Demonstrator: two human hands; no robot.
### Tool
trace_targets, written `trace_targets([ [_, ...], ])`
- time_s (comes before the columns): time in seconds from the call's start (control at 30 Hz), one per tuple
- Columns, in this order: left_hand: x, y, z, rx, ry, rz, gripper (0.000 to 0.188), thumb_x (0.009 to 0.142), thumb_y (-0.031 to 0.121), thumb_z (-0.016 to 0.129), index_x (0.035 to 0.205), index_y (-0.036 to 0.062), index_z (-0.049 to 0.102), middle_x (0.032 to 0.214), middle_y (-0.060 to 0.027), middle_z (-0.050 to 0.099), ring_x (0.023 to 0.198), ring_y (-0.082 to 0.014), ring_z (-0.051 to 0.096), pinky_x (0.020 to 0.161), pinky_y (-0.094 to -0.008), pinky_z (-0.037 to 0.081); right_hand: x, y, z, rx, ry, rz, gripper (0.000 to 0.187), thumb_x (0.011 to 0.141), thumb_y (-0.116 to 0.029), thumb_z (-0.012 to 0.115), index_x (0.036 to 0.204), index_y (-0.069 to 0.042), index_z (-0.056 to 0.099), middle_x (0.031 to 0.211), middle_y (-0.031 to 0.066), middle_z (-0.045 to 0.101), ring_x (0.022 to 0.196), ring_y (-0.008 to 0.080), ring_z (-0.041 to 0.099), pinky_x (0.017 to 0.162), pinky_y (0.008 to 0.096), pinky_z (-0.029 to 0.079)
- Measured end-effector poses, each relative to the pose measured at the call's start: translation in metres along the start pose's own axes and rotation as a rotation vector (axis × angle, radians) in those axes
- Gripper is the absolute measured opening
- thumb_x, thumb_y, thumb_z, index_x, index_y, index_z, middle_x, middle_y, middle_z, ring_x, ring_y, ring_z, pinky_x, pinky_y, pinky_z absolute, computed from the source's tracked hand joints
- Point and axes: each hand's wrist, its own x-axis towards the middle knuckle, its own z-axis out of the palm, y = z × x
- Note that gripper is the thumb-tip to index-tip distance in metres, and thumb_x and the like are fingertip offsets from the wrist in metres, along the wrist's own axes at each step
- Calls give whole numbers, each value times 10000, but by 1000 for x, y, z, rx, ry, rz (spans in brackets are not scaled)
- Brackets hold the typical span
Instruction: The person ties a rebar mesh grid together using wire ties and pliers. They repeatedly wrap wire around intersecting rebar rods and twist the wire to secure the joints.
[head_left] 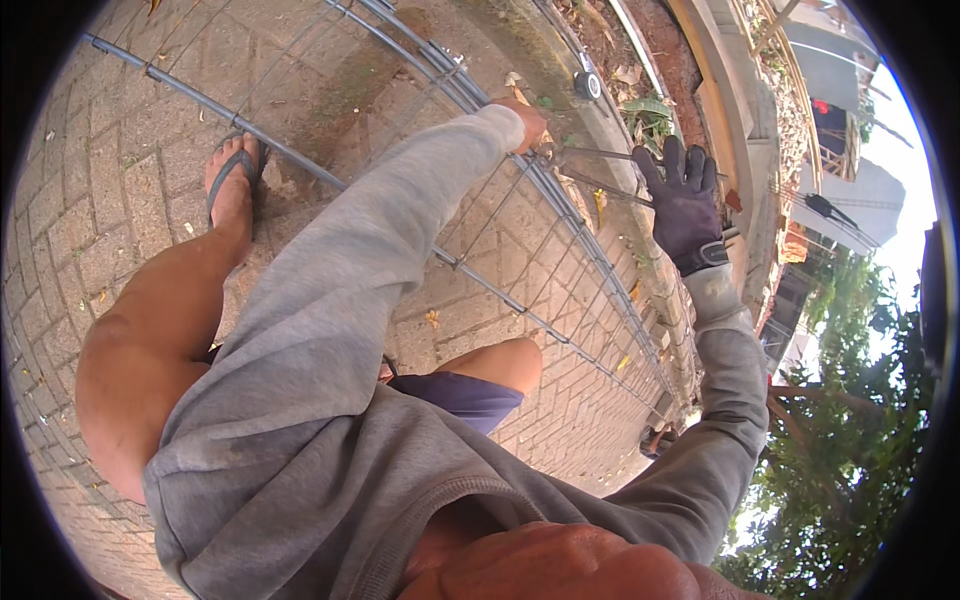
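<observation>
A long cage of grey steel bars and thin ties (560, 200) runs across the paving from the top toward the lower right. My bare left hand (523, 122) is closed at its bundled bars; its fingertips and what they pinch are hidden. From just beside that hand, two thin dark rods (605, 153), like spread tool handles, reach toward my right hand. My right hand (688, 205) wears a dark glove. Its fingers are stretched and apart, near the rods' far ends; I cannot tell if they touch.
A small round black-and-white object (588, 86) sits on the concrete edging (562, 62). Beyond it lie soil, dry leaves and timber boards (722, 85). My sandaled foot (235, 180) stands on brick paving (110, 180) beside an outer bar (250, 130). A leafy tree (850, 480) is at the right.
</observation>
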Motion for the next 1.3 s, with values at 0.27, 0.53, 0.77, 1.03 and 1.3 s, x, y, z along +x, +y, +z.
trace_targets([
  [0.27,5,-3,-6,18,-46,-8,335,888,97,677,1217,92,739,1294,-103,714,1220,-323,670,994,-471,558,20,16,-9,-12,130,-171,475,844,-85,595,1318,-124,603,1304,158,585,1204,361,543,1050,507,411],
  [0.53,-3,1,-10,42,-30,-31,328,899,91,667,1218,100,742,1297,-101,713,1223,-322,669,999,-452,556,14,27,2,387,-407,108,359,941,-351,661,938,-3,750,945,167,733,911,366,709,865,493,525],
  [0.77,-2,1,-10,-1,-90,-41,313,914,106,672,1218,107,743,1291,-84,716,1232,-318,661,1014,-443,547,-9,15,77,894,-699,264,587,973,-510,660,1127,52,727,918,175,745,923,299,717,845,432,513],
  [1.03,-27,-1,-27,-89,-88,51,647,833,124,737,1458,172,575,1415,-110,621,1360,-325,548,1122,-465,454,-11,23,44,830,-547,243,556,827,-373,833,1219,2,708,1023,194,747,1020,338,707,923,445,509],
  [1.3,-78,164,7,-307,752,304,1072,711,140,847,1598,0,261,1454,-228,506,1427,-354,432,1256,-494,241,0,8,-8,1382,-1190,314,456,822,-349,809,1032,16,633,887,87,677,734,176,669,592,327,531],
])
